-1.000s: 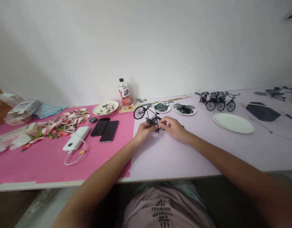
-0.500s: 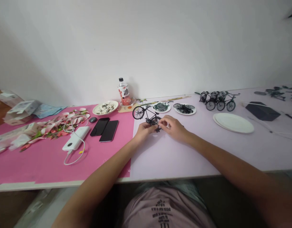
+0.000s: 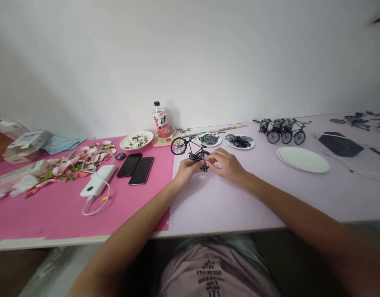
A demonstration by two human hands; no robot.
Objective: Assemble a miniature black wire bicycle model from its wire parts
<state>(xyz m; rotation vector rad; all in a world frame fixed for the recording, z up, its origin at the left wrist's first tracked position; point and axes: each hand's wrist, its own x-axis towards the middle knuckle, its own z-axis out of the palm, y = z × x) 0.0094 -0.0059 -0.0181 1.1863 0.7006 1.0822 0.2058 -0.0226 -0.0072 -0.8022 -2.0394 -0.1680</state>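
Observation:
A black toy bicycle (image 3: 192,147) is held tilted just above the pale part of the table, one wheel raised to the left. My left hand (image 3: 187,171) is closed on its lower part near the pedals. The fingertips of my right hand (image 3: 224,164) pinch at the other wheel, and whatever small part they hold is hidden. Behind the bicycle, a white plate (image 3: 219,142) carries dark green parts. A second plate (image 3: 252,145) beside it bears black parts and wheels.
Several assembled toy bicycles (image 3: 285,131) stand at the back right, behind stacked white plates (image 3: 304,160) and a dark box (image 3: 341,144). To the left are a bottle (image 3: 161,121), a bowl (image 3: 124,144), two phones (image 3: 141,171), a power bank (image 3: 98,180) and scattered petals (image 3: 72,163).
Almost nothing differs. The view has shifted very slightly, and both hands stay at the bicycle.

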